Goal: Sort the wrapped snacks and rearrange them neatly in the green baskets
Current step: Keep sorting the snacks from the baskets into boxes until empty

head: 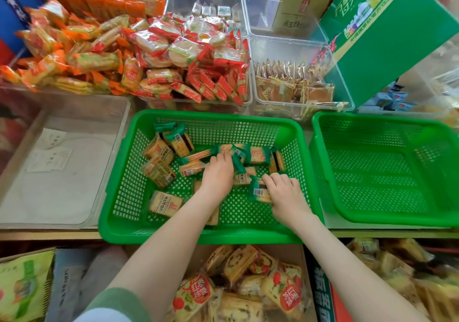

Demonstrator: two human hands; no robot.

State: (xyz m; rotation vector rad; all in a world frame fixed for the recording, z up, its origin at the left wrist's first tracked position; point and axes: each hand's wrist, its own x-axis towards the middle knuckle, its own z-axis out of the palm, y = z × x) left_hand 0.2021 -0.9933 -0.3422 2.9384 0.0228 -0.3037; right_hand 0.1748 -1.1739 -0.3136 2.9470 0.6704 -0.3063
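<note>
As the head view looks down, you have both hands inside the left basket [223, 116]. Your left hand [218, 175] curls its fingers round a green pack [239, 165] near the basket's middle. Your right hand [285, 195] pinches a barcode pack [259, 192] in its bent fingers, just beside the left hand. Loose packs [159, 170] lie scattered over the basket floor, mostly to the left. The right basket [372, 120] stands just beside it. Clear bins [252, 90] of snacks sit behind.
</note>
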